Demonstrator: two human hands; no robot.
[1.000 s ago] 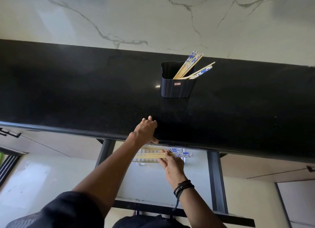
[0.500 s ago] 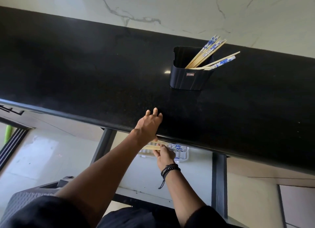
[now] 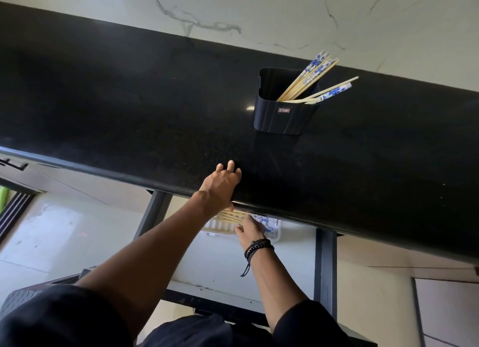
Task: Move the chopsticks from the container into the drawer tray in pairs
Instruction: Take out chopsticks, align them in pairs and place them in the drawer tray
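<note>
A black container [image 3: 280, 118] stands on the black counter [image 3: 116, 108], with several wooden chopsticks [image 3: 309, 78] with blue-patterned ends leaning out of it to the right. Below the counter's front edge lies a white drawer tray [image 3: 275, 233], partly hidden by the counter. Several chopsticks [image 3: 230, 216] lie across the tray. My right hand [image 3: 251, 230], with dark bracelets at the wrist, is over the tray with its fingertips on those chopsticks and the thumb spread apart. My left hand [image 3: 223, 187] rests flat on the counter's front edge, holding nothing.
A marble-patterned wall [image 3: 259, 12] rises behind the counter. Dark metal drawer rails [image 3: 325, 269] run down on both sides of the tray. Pale cabinet fronts [image 3: 388, 307] and floor show beneath. A dark ribbed object [image 3: 20, 298] sits at the lower left.
My right hand has lowered the chopsticks into the tray and spread its fingers. The view has shifted, so the container now sits further right. My left hand stayed on the counter edge.
</note>
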